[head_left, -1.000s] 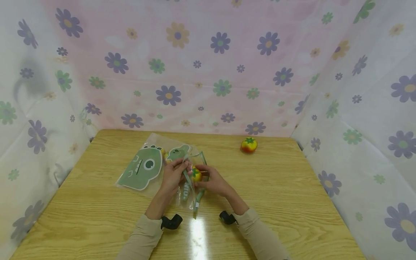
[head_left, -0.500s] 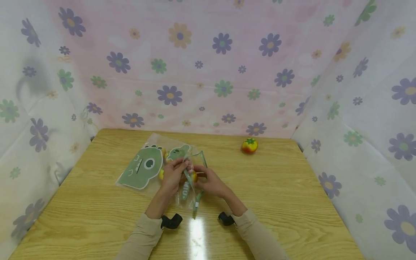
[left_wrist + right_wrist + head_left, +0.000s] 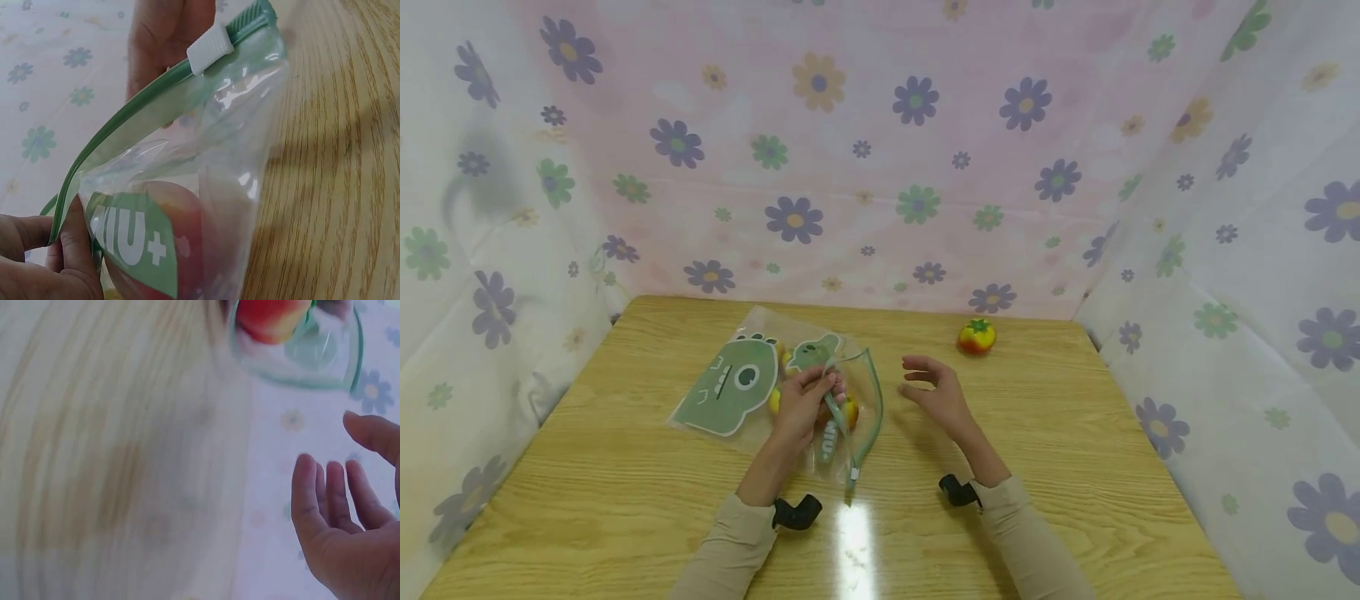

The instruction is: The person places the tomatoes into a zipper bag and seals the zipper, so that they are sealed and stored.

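A clear zip bag [image 3: 865, 392] with a green rim and green cartoon prints lies on the table, its mouth spread toward the right. My left hand [image 3: 801, 404] pinches one edge of that mouth. Inside the bag, a red and yellow toy fruit [image 3: 851, 412] sits close to the opening, and more yellow shows behind the prints. The left wrist view shows the white zip slider [image 3: 210, 49] near one end of the green rim. My right hand [image 3: 942, 396] is held right of the bag, fingers loosely bent and apart, holding nothing.
Another red and yellow toy fruit [image 3: 976, 337] with a green leafy top stands near the back of the wooden table [image 3: 1060, 450]. Flowered cloth [image 3: 865, 167] hangs behind the table and on both sides.
My right hand has let go of the toy fruit inside the bag and drawn back to the right. The left hand keeps its pinch on the bag's edge.
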A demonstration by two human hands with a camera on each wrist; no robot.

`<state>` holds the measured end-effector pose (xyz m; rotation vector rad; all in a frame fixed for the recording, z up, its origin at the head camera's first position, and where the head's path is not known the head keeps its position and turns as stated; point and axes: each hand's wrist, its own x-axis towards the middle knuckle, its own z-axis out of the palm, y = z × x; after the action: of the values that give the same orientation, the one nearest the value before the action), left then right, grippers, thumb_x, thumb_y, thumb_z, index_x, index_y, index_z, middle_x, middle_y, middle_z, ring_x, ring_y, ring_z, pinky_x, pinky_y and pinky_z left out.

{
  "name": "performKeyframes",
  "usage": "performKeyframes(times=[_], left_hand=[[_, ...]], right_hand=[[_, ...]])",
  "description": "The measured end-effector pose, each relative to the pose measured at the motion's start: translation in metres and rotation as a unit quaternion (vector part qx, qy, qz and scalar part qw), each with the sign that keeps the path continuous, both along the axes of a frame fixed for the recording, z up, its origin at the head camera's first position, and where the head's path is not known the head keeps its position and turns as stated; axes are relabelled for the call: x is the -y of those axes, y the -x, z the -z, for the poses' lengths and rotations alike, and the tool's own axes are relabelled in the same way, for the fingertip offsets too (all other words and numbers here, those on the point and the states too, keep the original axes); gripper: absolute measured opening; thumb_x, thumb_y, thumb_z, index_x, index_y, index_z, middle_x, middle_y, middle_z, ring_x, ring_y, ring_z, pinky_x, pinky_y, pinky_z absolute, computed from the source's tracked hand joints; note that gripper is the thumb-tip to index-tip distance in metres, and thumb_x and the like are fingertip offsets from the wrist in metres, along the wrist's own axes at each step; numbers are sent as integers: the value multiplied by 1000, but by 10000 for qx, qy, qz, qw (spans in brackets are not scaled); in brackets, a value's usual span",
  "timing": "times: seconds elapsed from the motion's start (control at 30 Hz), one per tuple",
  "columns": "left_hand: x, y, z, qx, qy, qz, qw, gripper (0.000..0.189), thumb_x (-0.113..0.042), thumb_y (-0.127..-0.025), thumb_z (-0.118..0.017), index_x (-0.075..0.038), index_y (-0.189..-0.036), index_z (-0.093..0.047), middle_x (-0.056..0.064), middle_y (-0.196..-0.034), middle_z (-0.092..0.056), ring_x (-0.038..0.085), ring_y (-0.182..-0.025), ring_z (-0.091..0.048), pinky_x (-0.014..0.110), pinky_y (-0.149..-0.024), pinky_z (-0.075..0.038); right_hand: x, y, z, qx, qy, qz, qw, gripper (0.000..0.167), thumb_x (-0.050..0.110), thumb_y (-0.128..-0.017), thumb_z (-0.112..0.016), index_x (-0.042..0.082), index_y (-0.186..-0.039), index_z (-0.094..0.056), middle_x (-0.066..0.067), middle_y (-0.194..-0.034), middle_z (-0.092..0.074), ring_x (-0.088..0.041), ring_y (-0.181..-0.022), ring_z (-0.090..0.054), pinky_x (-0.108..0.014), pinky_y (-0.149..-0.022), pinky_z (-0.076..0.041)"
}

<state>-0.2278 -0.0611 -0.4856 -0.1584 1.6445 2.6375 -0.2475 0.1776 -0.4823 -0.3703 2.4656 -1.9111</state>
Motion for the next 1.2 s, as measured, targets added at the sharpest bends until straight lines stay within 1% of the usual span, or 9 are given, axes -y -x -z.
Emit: performKeyframes(times=[0.23, 0.3, 0.4, 0.6, 0.73, 0.87, 1.0, 1.1, 1.2], left_hand=[[-1, 1, -1, 3, 18, 39, 10000, 25, 7, -101, -55, 18, -124, -54, 0, -85, -70, 8, -74, -71, 19, -70, -63], [-1, 1, -1, 25, 27, 27, 10000, 24, 7, -101, -55, 17, -123, -54, 0, -85, -71, 7, -74, -71, 19, -69, -63], [-1, 1, -1, 37, 47, -6, 10000, 24, 6, -101, -55, 17, -122, -55, -1, -84, -71, 7, -73, -71, 19, -68, -63], [-1, 1, -2, 55, 106, -36, 9999, 22, 5, -101, -56, 16, -121, -56, -1, -84, -71, 7, -73, -71, 19, -68, -63], [-1, 0, -1, 47, 122, -33, 9999, 21, 6, -101, -56, 16, -119, -55, 0, -84, -71, 7, -73, -71, 18, -67, -63], [-1, 1, -1, 72, 114, -34, 9999, 22, 6, -101, -56, 16, -121, -54, 1, -85, -71, 7, -74, -71, 18, -67, -63], [-1, 1, 0, 120, 110, -35, 9999, 24, 5, -101, -57, 15, -123, -53, 0, -86, -71, 7, -74, -72, 18, -68, -63], [-1, 1, 0, 141, 109, -42, 9998, 25, 5, -101, -56, 15, -124, -53, -1, -86, -71, 7, -74, -72, 18, -68, -63], [-1, 1, -1, 154, 110, -40, 9998, 24, 6, -101, -56, 15, -123, -53, -1, -87, -71, 7, -74, -72, 18, -68, -63]], right_hand=[[-26, 4, -8, 468, 292, 832, 9950, 44, -4, -91, -72, -10, -132, -58, -35, -140, -51, -51, -125, -53, -13, -84, -55], [-35, 7, -6, 702, 384, 1032, 9914, 46, -2, -93, -70, -10, -136, -55, -33, -143, -49, -47, -127, -53, -10, -81, -54], [-48, 15, 3, 816, 486, 1391, 9857, 50, 2, -95, -70, -7, -140, -52, -30, -144, -48, -37, -124, -54, -7, -79, -53], [-70, 29, 13, 386, 659, 2359, 9688, 49, 2, -94, -71, -7, -138, -54, -27, -138, -52, -17, -104, -56, -4, -72, -51], [-84, 40, 15, 147, 578, 2878, 9558, 52, 2, -91, -74, -9, -137, -53, -29, -137, -52, -22, -105, -54, -4, -72, -47], [-96, 49, 14, 262, 467, 2956, 9538, 62, 6, -92, -74, -8, -145, -45, -27, -144, -45, -35, -121, -46, -18, -88, -44], [-104, 56, 14, 553, 205, 2705, 9609, 74, 12, -94, -74, -6, -153, -34, -27, -153, -35, -41, -132, -38, -39, -105, -43], [-108, 60, 14, 657, -122, 2458, 9670, 79, 16, -96, -73, -5, -156, -27, -28, -157, -31, -42, -135, -38, -47, -111, -42], [-110, 64, 14, 638, -331, 2289, 9708, 80, 17, -97, -71, -5, -158, -23, -28, -159, -28, -43, -137, -37, -49, -113, -42]])
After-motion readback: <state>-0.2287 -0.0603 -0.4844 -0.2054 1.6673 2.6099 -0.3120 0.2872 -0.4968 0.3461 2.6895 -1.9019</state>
